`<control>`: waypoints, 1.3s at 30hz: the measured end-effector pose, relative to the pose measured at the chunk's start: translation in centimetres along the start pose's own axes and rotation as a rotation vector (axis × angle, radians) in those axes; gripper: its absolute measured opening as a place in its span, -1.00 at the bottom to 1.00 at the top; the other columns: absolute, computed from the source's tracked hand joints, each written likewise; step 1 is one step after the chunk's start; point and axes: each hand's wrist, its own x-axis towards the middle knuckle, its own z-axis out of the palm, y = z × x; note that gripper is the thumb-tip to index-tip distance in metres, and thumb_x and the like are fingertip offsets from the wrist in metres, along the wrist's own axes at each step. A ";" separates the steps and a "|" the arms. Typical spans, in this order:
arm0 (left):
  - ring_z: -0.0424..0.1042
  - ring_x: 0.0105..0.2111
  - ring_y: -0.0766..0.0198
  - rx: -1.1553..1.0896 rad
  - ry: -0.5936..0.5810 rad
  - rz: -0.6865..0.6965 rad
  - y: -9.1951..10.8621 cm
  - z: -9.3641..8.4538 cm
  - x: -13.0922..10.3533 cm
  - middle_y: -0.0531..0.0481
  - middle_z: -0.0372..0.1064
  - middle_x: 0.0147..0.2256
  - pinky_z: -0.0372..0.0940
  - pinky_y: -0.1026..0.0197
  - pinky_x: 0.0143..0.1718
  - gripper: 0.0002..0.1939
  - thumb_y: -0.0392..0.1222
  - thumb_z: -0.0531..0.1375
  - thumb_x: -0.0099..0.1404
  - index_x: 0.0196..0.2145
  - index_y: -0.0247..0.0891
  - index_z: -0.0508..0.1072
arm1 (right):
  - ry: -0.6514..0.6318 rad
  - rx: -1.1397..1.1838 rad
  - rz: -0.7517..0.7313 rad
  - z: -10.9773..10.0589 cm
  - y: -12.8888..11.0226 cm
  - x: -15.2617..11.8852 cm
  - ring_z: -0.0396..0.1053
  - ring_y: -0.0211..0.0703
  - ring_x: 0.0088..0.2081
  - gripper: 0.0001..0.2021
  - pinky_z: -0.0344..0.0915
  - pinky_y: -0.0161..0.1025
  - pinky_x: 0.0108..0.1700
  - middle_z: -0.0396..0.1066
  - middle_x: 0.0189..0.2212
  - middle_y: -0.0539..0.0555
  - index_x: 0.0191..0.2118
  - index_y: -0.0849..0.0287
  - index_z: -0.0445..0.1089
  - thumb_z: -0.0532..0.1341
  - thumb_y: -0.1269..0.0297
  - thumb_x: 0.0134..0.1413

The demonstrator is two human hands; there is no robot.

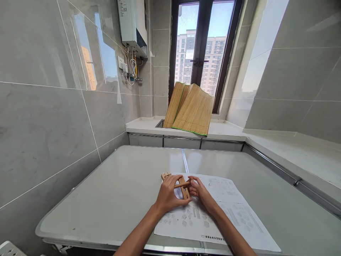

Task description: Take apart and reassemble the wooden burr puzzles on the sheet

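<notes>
My left hand is closed around a flat wooden piece with cut-outs, its thumb at the near end and its fingers at the far end. Across that piece runs a thin wooden stick. The fingers of my right hand pinch the stick's right end. Beyond my left fingers, a notched wooden part shows; most of it is hidden, so whether it joins the held piece I cannot tell. Under both hands lies a large white printed sheet with small diagrams.
The sheet rests on a pale folding table with a centre seam. Behind it, a white counter carries a folded bamboo mat below the window. A water heater hangs on the tiled wall. A power strip is at lower left.
</notes>
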 end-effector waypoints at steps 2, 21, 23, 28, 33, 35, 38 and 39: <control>0.43 0.06 -0.15 0.006 0.035 -0.029 -0.4 0.1 0.0 -0.19 0.48 0.05 0.26 -0.15 0.13 -0.19 0.12 0.49 -0.03 0.15 -0.13 0.40 | 0.031 0.085 0.024 -0.5 0.5 0.5 0.57 0.01 -0.22 -0.44 0.49 0.00 -0.04 0.56 -0.19 0.14 0.09 0.08 0.34 0.25 -0.22 0.17; 0.51 -0.24 0.13 -0.991 -0.016 -0.630 -0.7 -0.7 1.0 -0.26 0.58 -0.13 0.35 0.06 -0.06 -0.32 0.39 -0.05 0.41 -0.08 -0.32 0.46 | 0.122 -0.764 -0.313 -0.9 3.3 0.4 0.22 0.33 0.23 -0.39 0.17 0.23 0.27 0.41 0.15 0.19 0.18 -0.01 0.42 0.43 0.13 -0.06; 0.52 -0.25 0.15 -1.034 -0.022 -0.647 -0.8 -0.7 1.0 -0.28 0.57 -0.12 0.35 0.08 -0.07 -0.32 0.39 -0.05 0.41 -0.07 -0.32 0.45 | 0.097 -0.763 -0.324 -0.7 2.8 0.1 0.19 0.31 0.26 -0.34 0.15 0.23 0.29 0.36 0.19 0.18 0.24 -0.03 0.35 0.41 0.12 -0.02; 0.54 -0.17 0.11 -1.057 -0.092 -0.656 -0.7 -0.5 1.0 -0.30 0.55 -0.04 0.35 0.03 0.02 -0.28 0.43 -0.02 0.38 0.00 -0.30 0.45 | 0.044 -0.657 -0.331 0.1 1.1 -0.6 0.17 0.17 0.29 -0.16 0.21 0.16 0.27 0.14 0.33 0.15 0.45 -0.15 -0.09 0.32 0.08 0.15; 0.55 -0.11 0.08 -1.184 -0.174 -0.664 -0.1 0.0 0.9 -0.28 0.56 -0.04 0.33 0.00 0.09 -0.26 0.46 -0.01 0.36 0.02 -0.27 0.47 | -0.006 -0.601 -0.363 0.9 0.3 -1.1 0.14 0.19 0.32 0.03 0.23 0.16 0.26 -0.05 0.42 0.11 0.45 -0.23 -0.17 0.44 0.11 -0.03; 0.55 -0.11 0.07 -1.209 -0.221 -0.654 0.3 0.1 1.0 -0.28 0.55 -0.04 0.34 0.00 0.08 -0.26 0.45 -0.01 0.37 0.02 -0.28 0.49 | -0.032 -0.598 -0.370 1.1 0.1 -1.3 0.19 0.20 0.28 0.01 0.26 0.13 0.24 -0.10 0.43 0.12 0.43 -0.21 -0.11 0.45 0.10 -0.06; 0.55 -0.13 0.08 -1.190 -0.285 -0.634 1.0 0.2 0.9 -0.28 0.54 -0.03 0.37 0.04 0.03 -0.29 0.40 0.00 0.40 0.01 -0.31 0.53 | -0.038 -0.585 -0.339 1.3 -0.2 -1.4 0.34 0.13 0.13 -0.03 0.32 0.08 0.17 0.09 0.35 0.16 0.42 -0.16 -0.09 0.43 0.12 -0.03; 0.54 -0.13 0.08 -1.179 -0.299 -0.628 1.2 0.1 0.9 -0.28 0.54 -0.03 0.37 0.05 0.03 -0.31 0.38 0.01 0.41 0.00 -0.31 0.54 | -0.040 -0.573 -0.321 1.3 -0.3 -1.4 0.40 0.09 0.06 -0.04 0.34 0.07 0.14 0.21 0.27 0.16 0.42 -0.14 -0.09 0.43 0.12 -0.03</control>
